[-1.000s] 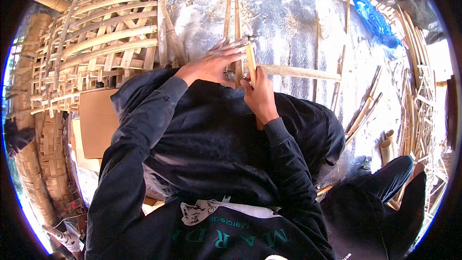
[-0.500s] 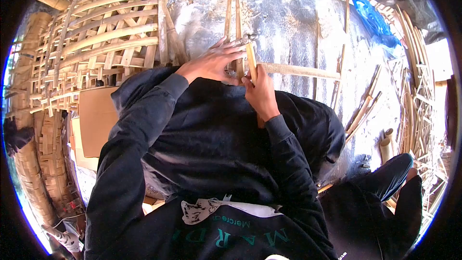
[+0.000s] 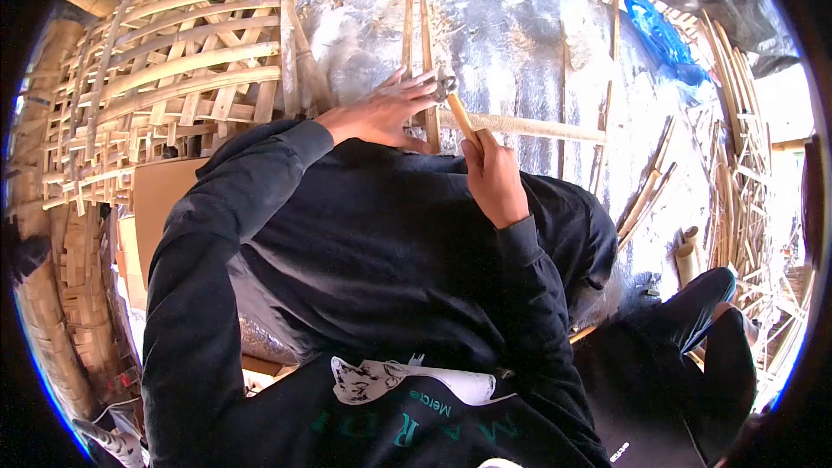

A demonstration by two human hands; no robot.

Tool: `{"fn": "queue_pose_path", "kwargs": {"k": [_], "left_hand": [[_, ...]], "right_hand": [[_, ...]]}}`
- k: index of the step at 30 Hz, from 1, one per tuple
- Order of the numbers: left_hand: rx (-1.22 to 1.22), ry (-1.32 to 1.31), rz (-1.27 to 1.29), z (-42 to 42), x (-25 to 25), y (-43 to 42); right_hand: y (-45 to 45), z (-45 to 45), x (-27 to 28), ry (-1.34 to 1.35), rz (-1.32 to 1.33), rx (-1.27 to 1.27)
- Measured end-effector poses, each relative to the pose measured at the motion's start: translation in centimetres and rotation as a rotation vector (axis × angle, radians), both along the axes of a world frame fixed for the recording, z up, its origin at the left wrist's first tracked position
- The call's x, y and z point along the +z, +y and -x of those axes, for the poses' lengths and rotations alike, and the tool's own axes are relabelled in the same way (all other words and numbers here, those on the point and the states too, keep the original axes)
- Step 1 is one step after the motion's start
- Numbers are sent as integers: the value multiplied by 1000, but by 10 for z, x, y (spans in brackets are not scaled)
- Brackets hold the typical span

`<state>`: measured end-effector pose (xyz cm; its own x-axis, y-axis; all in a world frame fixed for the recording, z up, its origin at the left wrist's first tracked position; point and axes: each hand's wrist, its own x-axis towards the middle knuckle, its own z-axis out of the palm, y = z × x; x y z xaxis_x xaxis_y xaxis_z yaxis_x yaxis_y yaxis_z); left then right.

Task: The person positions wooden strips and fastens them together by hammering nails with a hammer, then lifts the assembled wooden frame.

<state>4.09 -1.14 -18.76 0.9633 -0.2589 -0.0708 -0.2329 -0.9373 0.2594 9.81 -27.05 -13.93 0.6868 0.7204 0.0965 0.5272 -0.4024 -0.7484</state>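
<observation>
Silver sheeting (image 3: 520, 43) spreads under the work, patched with glare and stained brown in places. Over its near part lie the person's black clothes (image 3: 381, 251), a broad dark mass with sleeves reaching forward from both sides. Bamboo lattice (image 3: 208, 63), woven from split slats, fills the upper left. At lower right sits a co-worker (image 3: 641, 381), also in dark clothes, one knee bent. Loose slats (image 3: 739, 182) crowd the far right edge. Cardboard (image 3: 159, 199) shows beside the left sleeve, below the lattice, and blue plastic (image 3: 663, 43) lies crumpled at upper right. One pale bar (image 3: 537, 126) runs sideways to the right of the hands. Two narrow strips (image 3: 425, 35) stretch away side by side, their near ends by the left hand (image 3: 381, 114). That hand is palm down, fingers extended over the strips; whether it pinches anything, I cannot tell. The right hand (image 3: 496, 175) is wrapped around the handle of a hammer (image 3: 464, 117), whose metal head (image 3: 446, 87) is just beside the left fingertips, right of the strips.
</observation>
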Motion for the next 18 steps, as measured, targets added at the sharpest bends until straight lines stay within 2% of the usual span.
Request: {"fn": "queue_pose_path", "kwargs": {"k": [6, 9, 18], "left_hand": [[-16, -84, 158, 2, -7, 4], [-53, -151, 145, 0, -10, 5], [-52, -133, 92, 0, -8, 3]], "right_hand": [[1, 8, 21, -44, -10, 0], [1, 4, 22, -102, 82, 64], [0, 4, 21, -61, 92, 66]]}}
